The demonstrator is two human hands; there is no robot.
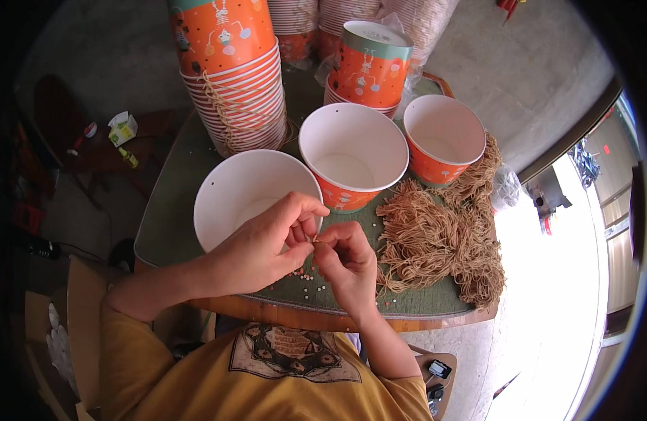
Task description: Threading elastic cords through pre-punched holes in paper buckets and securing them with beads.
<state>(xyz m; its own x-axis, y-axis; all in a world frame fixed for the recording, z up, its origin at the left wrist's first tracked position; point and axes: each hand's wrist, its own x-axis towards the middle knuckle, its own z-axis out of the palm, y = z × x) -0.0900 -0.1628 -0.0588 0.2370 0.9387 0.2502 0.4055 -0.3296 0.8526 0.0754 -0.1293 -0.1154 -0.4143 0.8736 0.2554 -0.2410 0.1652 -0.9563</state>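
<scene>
A white-lined orange paper bucket [232,189] stands upright at the table's front left. At its near right rim, my left hand [267,242] and my right hand [348,270] meet fingertip to fingertip. Both are closed in a pinch on what looks like a bit of thin tan string [315,239]; most of it is hidden by the fingers. Behind are a second open bucket [355,151] and, farther right, a third bucket [446,133]. Small holes show near their rims. Right of my right hand lies a big heap of cut tan strings [428,238].
A tall stack of nested buckets [232,91], with strings draped down it, rises at the back left. An upside-down bucket [372,63] tops a shorter stack. Small white and orange dots [309,284] litter the green tabletop [176,189]. A cardboard box [85,316] stands left below.
</scene>
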